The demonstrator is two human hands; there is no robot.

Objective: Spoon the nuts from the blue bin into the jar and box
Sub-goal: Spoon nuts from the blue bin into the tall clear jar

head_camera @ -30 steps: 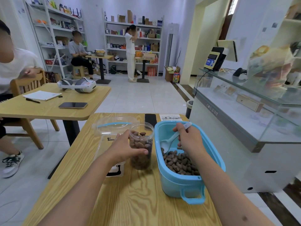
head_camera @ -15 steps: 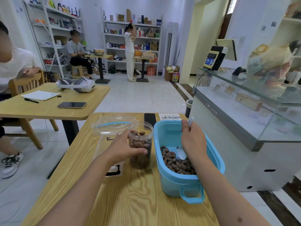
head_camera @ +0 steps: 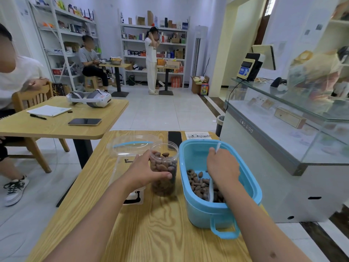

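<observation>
A clear plastic jar, mostly full of brown nuts, stands on the wooden table. My left hand grips it from the left, thumb across its front. Right of the jar sits the blue bin with brown nuts in its near half. My right hand holds a white spoon inside the bin, handle tip sticking up, bowl down among the nuts. A clear box with a blue-trimmed lid lies behind my left hand, partly hidden.
A black phone and a paper slip lie at the table's far edge. A glass display counter stands close on the right. Another table with a headset, notebook and phone stands left, and people sit or stand farther off.
My right hand has swung the spoon from a raised, sideways tilt down into the nuts, pushing its bowl toward the bin's near end. The left hand and jar have stayed put.
</observation>
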